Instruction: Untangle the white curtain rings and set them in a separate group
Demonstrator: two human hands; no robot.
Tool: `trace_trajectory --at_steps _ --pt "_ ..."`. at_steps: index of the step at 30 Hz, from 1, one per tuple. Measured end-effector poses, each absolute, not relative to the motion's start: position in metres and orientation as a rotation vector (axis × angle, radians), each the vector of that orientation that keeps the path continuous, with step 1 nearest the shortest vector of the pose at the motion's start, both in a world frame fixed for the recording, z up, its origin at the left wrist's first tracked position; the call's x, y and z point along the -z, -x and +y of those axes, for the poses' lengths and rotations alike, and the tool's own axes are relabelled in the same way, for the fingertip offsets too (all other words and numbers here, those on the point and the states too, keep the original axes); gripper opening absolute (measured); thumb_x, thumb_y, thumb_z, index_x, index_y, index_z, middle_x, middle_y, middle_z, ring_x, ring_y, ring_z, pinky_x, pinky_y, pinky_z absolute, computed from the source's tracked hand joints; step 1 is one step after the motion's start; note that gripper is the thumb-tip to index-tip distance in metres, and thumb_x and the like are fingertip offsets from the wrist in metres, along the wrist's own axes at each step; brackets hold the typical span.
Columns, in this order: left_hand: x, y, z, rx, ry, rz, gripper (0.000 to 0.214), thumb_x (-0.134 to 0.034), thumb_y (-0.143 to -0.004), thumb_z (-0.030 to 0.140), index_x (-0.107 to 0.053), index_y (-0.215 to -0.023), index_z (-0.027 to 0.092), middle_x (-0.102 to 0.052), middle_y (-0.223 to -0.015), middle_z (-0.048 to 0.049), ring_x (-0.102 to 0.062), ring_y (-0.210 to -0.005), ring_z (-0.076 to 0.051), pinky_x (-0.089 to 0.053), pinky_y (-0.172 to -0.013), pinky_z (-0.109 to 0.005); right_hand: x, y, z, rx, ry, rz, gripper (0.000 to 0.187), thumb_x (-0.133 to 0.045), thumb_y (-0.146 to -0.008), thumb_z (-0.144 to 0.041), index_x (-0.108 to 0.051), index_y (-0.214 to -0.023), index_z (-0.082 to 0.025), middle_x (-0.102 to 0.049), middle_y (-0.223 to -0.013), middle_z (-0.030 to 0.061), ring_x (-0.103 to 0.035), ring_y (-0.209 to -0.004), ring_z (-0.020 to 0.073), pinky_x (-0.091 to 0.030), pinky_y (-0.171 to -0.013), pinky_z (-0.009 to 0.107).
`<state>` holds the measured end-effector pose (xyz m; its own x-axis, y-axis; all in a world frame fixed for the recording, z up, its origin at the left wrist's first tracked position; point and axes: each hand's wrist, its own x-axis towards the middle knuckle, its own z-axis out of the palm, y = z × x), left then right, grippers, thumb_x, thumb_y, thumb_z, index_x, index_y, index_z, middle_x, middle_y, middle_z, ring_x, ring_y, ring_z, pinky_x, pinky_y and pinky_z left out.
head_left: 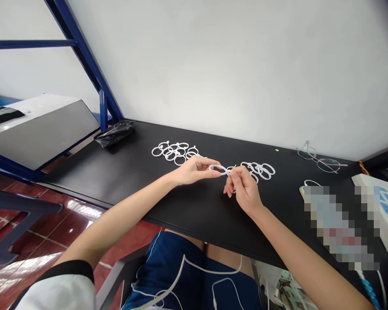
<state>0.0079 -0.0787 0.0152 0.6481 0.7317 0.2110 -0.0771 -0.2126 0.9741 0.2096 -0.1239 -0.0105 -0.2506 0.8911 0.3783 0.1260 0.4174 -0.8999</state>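
Note:
Over the black table [194, 219] my left hand [195, 170] grips a white curtain ring [216, 168] between thumb and fingers. The thumb and forefinger of my right hand [244, 187] pinch the right end of that ring, where a small joining part is mostly covered by the fingertips. Just behind my left hand lies a loose group of white rings [171, 151] with small eyelets. A second group of white rings [261, 170] is spread behind and to the right of my right hand; some of it is hidden by the hand.
Eyeglasses [328, 165] lie at the back right. A white power strip [386, 228] sits at the right edge, beside a pixelated object [336, 228]. A black plastic bag [114, 133] rests at the back left, near a blue metal frame [87, 60]. A white cable [177, 280] crosses my lap.

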Motion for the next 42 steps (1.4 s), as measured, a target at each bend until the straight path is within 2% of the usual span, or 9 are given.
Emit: trace_trajectory --at_steps 7,22,27,33,37,42 --pt "-0.015 -0.008 -0.078 -0.811 -1.631 0.567 0.039 -0.071 -0.080 0.043 -0.073 -0.103 0.012 -0.042 -0.070 0.0017 -0.039 -0.067 -0.011 -0.037 -0.065 -0.027 0.010 -0.208 -0.124 -0.955 0.901 -1.666 0.026 -0.042 -0.101 -0.045 -0.046 -0.085 -0.025 -0.044 -0.052 -0.0083 -0.048 -0.043 0.0111 -0.052 -0.053 0.030" --pt "-0.014 -0.010 -0.077 -0.834 -1.759 0.615 0.045 -0.060 -0.089 0.050 -0.070 -0.112 0.013 -0.061 -0.089 -0.0064 -0.052 -0.077 -0.014 -0.043 -0.069 -0.027 0.003 -0.219 -0.116 -0.819 1.004 -1.726 0.030 -0.040 -0.101 -0.048 -0.047 -0.084 -0.024 -0.049 -0.055 -0.0064 -0.050 -0.045 0.0110 -0.049 -0.054 0.028" --pt "-0.013 -0.005 -0.074 -0.934 -1.931 0.887 0.047 -0.061 -0.087 0.051 -0.068 -0.113 0.013 -0.064 -0.088 -0.0062 -0.055 -0.075 -0.014 -0.044 -0.071 -0.027 0.004 -0.221 -0.113 -0.844 1.035 -1.693 0.029 -0.041 -0.100 -0.050 -0.051 -0.091 -0.024 -0.049 -0.055 -0.0064 -0.050 -0.044 0.0112 -0.049 -0.052 0.027" --pt "-0.008 0.005 -0.062 -1.066 -2.427 1.263 0.041 -0.058 -0.091 0.046 -0.064 -0.113 0.012 -0.058 -0.079 -0.0041 -0.053 -0.075 -0.017 -0.043 -0.071 -0.029 0.003 -0.221 -0.112 -0.831 1.066 -1.696 0.027 -0.045 -0.099 -0.048 -0.050 -0.089 -0.024 -0.050 -0.055 -0.0065 -0.050 -0.044 0.0108 -0.045 -0.049 0.025" --pt "-0.005 0.009 -0.059 -0.946 -2.627 1.424 0.041 -0.050 -0.096 0.046 -0.062 -0.113 0.011 -0.059 -0.089 -0.0084 -0.056 -0.083 -0.021 -0.044 -0.073 -0.031 0.002 -0.220 -0.112 -0.819 1.107 -1.707 0.027 -0.048 -0.097 -0.049 -0.050 -0.089 -0.024 -0.051 -0.056 -0.0061 -0.051 -0.045 0.0110 -0.042 -0.045 0.024" --pt "-0.004 0.010 -0.060 -0.774 -2.679 1.481 0.043 -0.047 -0.096 0.050 -0.062 -0.109 0.012 -0.059 -0.090 -0.0087 -0.057 -0.084 -0.021 -0.044 -0.071 -0.030 0.002 -0.221 -0.111 -0.805 1.129 -1.681 0.026 -0.049 -0.096 -0.049 -0.050 -0.091 -0.024 -0.050 -0.055 -0.0067 -0.050 -0.044 0.0108 -0.043 -0.047 0.024"
